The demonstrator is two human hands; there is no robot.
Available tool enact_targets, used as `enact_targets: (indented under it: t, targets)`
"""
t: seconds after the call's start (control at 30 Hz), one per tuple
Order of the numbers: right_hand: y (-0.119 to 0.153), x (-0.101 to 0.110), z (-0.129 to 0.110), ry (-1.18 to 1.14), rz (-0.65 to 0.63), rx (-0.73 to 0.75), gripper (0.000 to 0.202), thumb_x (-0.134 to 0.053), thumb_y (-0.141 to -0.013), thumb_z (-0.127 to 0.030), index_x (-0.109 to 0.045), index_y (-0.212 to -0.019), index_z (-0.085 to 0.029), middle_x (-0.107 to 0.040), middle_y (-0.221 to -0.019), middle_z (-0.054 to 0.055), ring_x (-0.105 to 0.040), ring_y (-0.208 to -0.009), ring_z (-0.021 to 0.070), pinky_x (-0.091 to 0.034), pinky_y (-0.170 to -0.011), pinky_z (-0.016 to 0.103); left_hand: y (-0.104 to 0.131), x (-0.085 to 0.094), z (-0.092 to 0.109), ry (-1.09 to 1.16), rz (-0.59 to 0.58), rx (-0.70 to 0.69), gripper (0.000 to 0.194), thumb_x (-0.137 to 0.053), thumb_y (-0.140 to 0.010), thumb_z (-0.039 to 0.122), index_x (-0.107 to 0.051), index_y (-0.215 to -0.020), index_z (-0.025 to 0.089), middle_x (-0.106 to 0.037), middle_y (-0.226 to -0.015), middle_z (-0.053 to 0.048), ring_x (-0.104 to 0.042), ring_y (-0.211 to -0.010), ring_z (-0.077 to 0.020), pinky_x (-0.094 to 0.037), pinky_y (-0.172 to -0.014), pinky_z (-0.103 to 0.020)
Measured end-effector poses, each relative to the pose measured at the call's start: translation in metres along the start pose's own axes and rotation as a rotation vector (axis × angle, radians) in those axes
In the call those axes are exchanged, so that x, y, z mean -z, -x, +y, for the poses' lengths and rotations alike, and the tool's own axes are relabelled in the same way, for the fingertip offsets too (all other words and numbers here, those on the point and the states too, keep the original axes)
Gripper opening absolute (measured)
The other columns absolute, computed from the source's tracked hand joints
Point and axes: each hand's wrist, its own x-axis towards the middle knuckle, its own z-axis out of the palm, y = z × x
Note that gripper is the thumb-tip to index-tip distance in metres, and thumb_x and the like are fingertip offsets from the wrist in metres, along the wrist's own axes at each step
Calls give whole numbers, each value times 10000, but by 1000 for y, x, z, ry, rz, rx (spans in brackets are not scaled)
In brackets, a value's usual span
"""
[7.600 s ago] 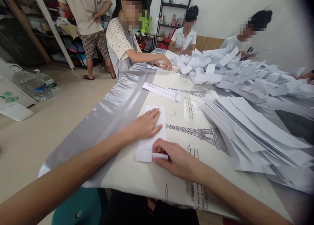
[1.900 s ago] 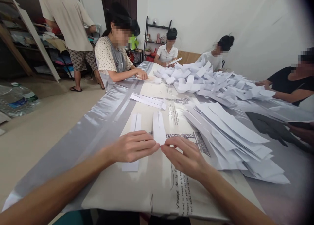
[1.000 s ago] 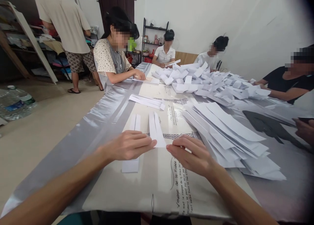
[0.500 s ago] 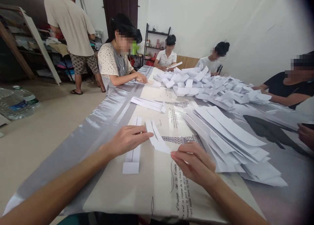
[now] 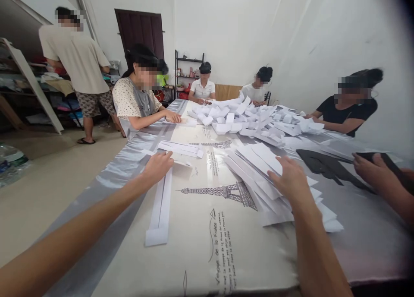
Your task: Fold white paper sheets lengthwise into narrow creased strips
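My left hand (image 5: 158, 165) is closed on a folded white paper strip (image 5: 183, 166), its fingers pinching the strip near the middle. Below that hand lies another long folded paper strip (image 5: 160, 206), flat on the tablecloth with a folded end toward me. Just beyond is a further folded strip (image 5: 181, 148), also lying flat. My right hand (image 5: 291, 178) is over the stack of white paper sheets (image 5: 258, 176), thumb and fingers apart at the top sheets. Whether the fingertips press on the paper is hard to tell.
A large heap of folded white papers (image 5: 239, 115) covers the far middle of the table. Dark flat pieces (image 5: 326, 163) lie at right, near another person's hand (image 5: 371, 169) holding a dark object. Several people sit around the table; one person (image 5: 76, 59) stands at left.
My left hand has carried the folded strip away to the far left, over the other strips. My right hand has let go of it and moved right to the paper stack. The view has shifted.
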Motion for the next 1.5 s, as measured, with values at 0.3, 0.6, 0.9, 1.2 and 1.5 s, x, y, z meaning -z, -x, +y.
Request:
enact_targets:
  t: [0.3,0.6,0.9,1.2,1.5]
  targets:
    - [1,-4,22,29,-186,-313,348,-542,-862,-199,-742,-1147,-213,-731,-1019,153,-692,-987,305,-504,-841,398,-40,-27,17,151,-110,52,356,-351,-1005,300,-657,-915,141,-698,-1005,-138,-640,-990,-276,-465,-897,-385]
    - [-1,23,-7,-284,361,-173,389,-421,-988,-282,-706,-1222,-156,-720,-1175,165,-669,-1103,303,-490,-971,416,-54,-28,25,445,12,142,410,-402,-976,351,-571,-1240,87,-499,-1459,-221,-400,-1404,-341,-317,-1140,-483]
    - [42,-1,-97,-1300,-250,181,329,-644,-928,-402,-650,-1177,-188,-736,-1097,99,-715,-937,229,-600,-759,347,17,27,57,1784,-168,65,555,-495,-968,603,-595,-1294,165,-645,-1309,-176,-668,-1112,-279,-557,-911,-412]
    - [66,-28,-116,-1038,-740,250,572,-580,-964,-429,-399,-1484,-274,-701,-1162,94,-708,-970,248,-591,-831,446,60,-1,37,1878,109,487,391,-798,-800,448,-756,-1026,131,-748,-1130,-139,-701,-1032,-267,-558,-886,-355]
    - [63,-19,-183,-708,-613,530,331,-537,-979,-463,-623,-1240,-277,-686,-1109,57,-636,-932,240,-531,-759,379,68,12,54,1890,160,422,357,-776,-813,455,-763,-964,133,-766,-989,-110,-712,-917,-268,-575,-789,-352]
